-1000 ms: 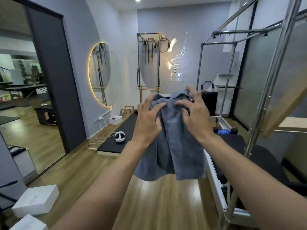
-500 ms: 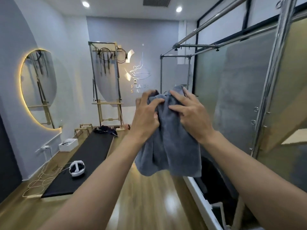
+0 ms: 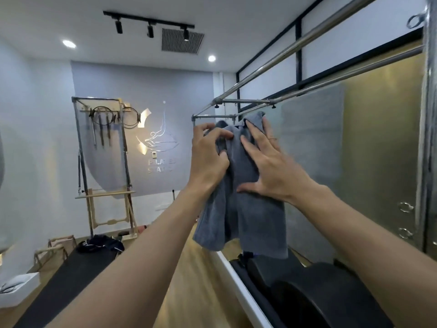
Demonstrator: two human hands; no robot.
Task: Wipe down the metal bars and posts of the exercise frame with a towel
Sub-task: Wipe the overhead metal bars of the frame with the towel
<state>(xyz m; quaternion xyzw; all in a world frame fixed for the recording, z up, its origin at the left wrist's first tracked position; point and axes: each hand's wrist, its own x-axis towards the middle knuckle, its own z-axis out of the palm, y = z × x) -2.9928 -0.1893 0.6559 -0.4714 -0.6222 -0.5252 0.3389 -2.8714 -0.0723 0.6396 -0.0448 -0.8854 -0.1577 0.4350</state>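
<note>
A grey-blue towel [image 3: 248, 214] hangs in front of me at chest height. My left hand [image 3: 208, 159] grips its upper left part with curled fingers. My right hand [image 3: 267, 162] lies flat on the towel's front, fingers spread and straight. The exercise frame's long top bars [image 3: 319, 37] run overhead from the upper right toward the far end. A vertical post [image 3: 429, 138] with eye rings stands at the right edge. The towel is apart from the bars and the post.
Below right lie the frame's white bed rail [image 3: 238, 280] and black padded barrel [image 3: 331, 301]. A black mat [image 3: 78, 273] is on the wooden floor at left, a wooden and metal tower [image 3: 104, 166] by the far wall, a white box [image 3: 16, 290] bottom left.
My view has tilted upward and turned right, bringing the top bars overhead. Both hands have risen with the towel, and my right hand has flattened out on it.
</note>
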